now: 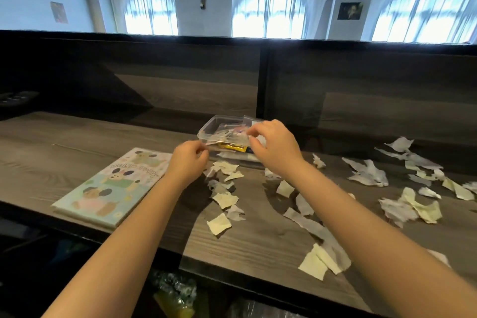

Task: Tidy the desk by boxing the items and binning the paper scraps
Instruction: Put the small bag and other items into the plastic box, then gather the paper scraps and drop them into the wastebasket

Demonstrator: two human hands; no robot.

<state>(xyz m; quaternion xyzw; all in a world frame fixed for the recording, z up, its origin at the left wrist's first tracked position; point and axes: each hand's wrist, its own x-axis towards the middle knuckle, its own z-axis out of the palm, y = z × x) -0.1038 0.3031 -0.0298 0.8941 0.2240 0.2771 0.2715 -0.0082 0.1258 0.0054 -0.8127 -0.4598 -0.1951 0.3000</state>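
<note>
A clear plastic box [214,125] stands at the back middle of the desk with small colourful items inside, a yellow one at its front. My left hand [187,160] has its fingers curled at the box's front left corner and seems to pinch the rim. My right hand [273,144] is over the box's right side, its fingers pinching a clear plastic piece there. Several torn paper scraps [224,199] lie on the desk in front of the box and more paper scraps [413,204] lie to the right.
A pastel notebook [111,186] with cartoon bears lies at the left near the desk's front edge. A dark partition wall [180,75] rises behind the box. Below the front edge sits a bag with crumpled plastic [175,289].
</note>
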